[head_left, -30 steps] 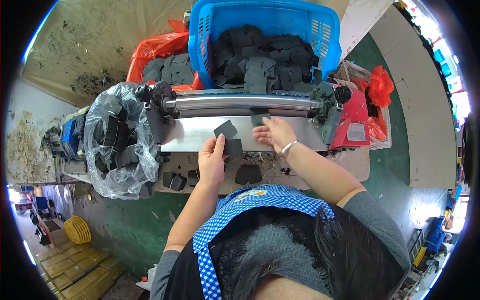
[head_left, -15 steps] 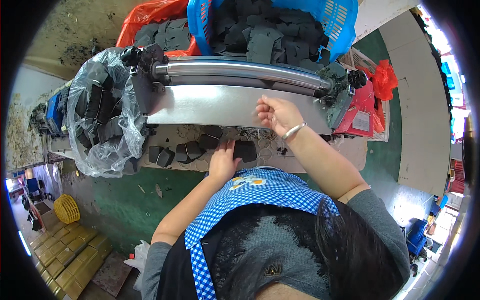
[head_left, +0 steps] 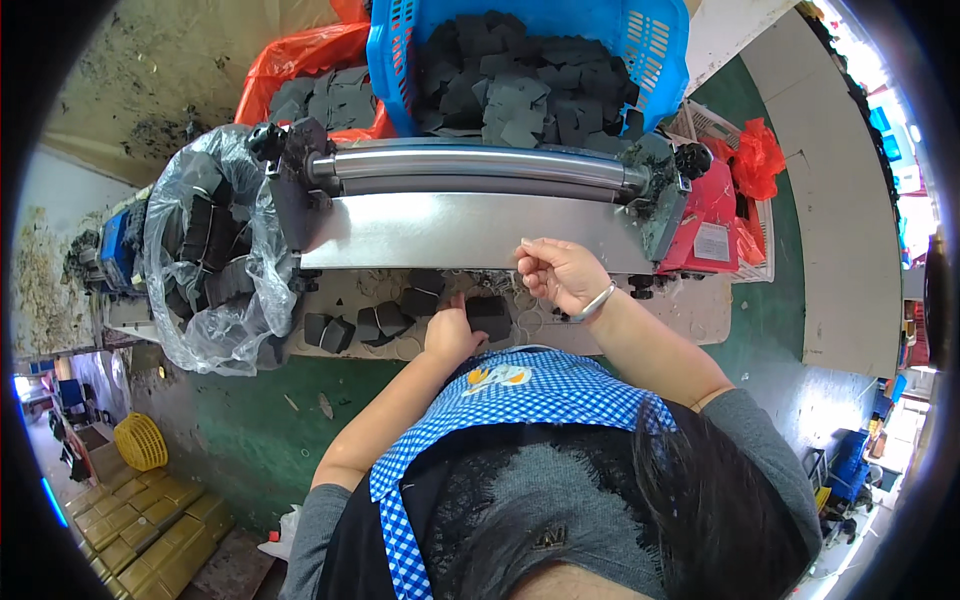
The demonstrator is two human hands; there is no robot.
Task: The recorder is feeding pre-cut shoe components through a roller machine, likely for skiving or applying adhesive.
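My left hand [head_left: 453,331] is at a stack of black pieces [head_left: 490,318] on the table, fingers at its left end and thumb along its near side. Over the front edge of a smooth metal plate [head_left: 420,230], my right hand [head_left: 565,277] is closed, thumb and fingertips together. Whatever they may pinch is too small to make out. To the left of my left hand lie more black stacks, one dark bundle [head_left: 424,291] just beyond it and others [head_left: 381,322] nearer the bag. A metal roller [head_left: 480,169] spans the machine behind the plate.
Behind the machine, a blue basket [head_left: 660,55] holds many black cut pieces, beside a red bag [head_left: 290,60] of similar pieces. A clear plastic bag [head_left: 215,335] with black bundles stands left. Thin rings and scraps litter the table [head_left: 690,310]. Red bags and a pale crate are right.
The machine and table sit slightly lower in the picture. My right hand has drawn back toward the plate's front edge. My left hand's fingers, stretched out before, are now more bent beside the black stack.
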